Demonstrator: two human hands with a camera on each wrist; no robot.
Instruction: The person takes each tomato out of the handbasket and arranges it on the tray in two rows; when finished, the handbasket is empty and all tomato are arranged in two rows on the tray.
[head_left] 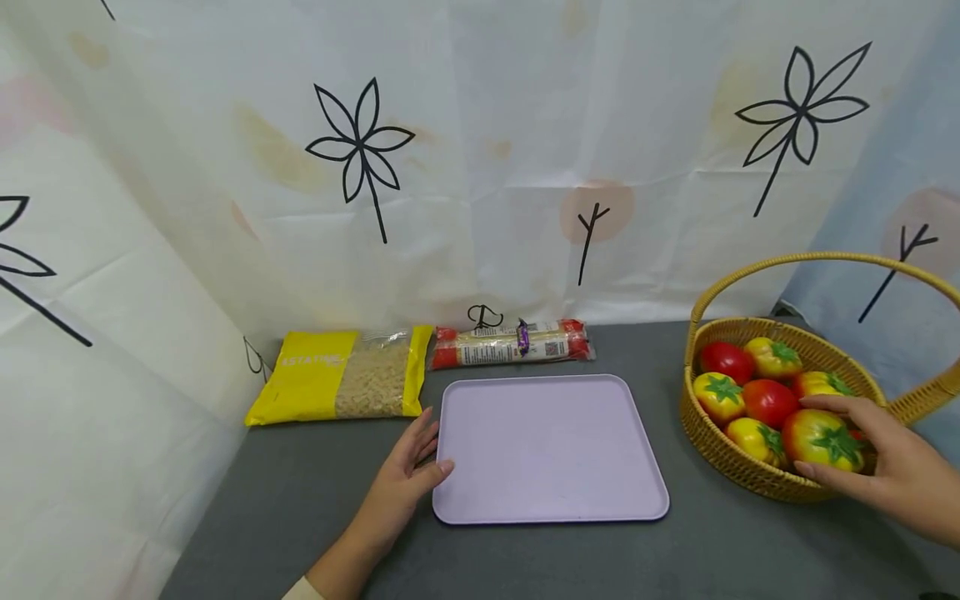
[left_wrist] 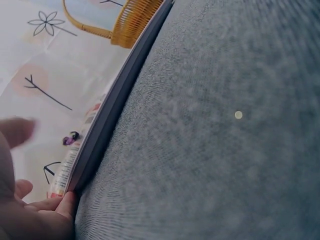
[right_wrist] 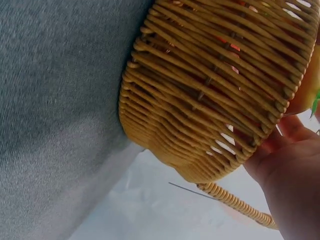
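Note:
A lilac rectangular tray (head_left: 551, 450) lies flat on the dark grey table. My left hand (head_left: 405, 467) is at its left edge, fingers fairly loose, with fingertips touching the rim; the left wrist view shows the tray's side (left_wrist: 107, 120) beside the fingers. On the right, a wicker basket (head_left: 738, 462) holds several red and yellow-red tomatoes, such as a red tomato (head_left: 771, 403). Over the basket's near right side, my right hand (head_left: 892, 458) grips a yellow-red tomato (head_left: 817, 435) with a green top between thumb and fingers. In the right wrist view, the basket wall hides most of the fingers.
Behind the tray lies a red-ended pack of noodles (head_left: 495, 346). A yellow bag with a clear window (head_left: 307, 383) sits at the back left. The basket's tall handle (head_left: 817, 257) arches over its contents. Patterned cloth (head_left: 487, 167) hangs along the back and sides.

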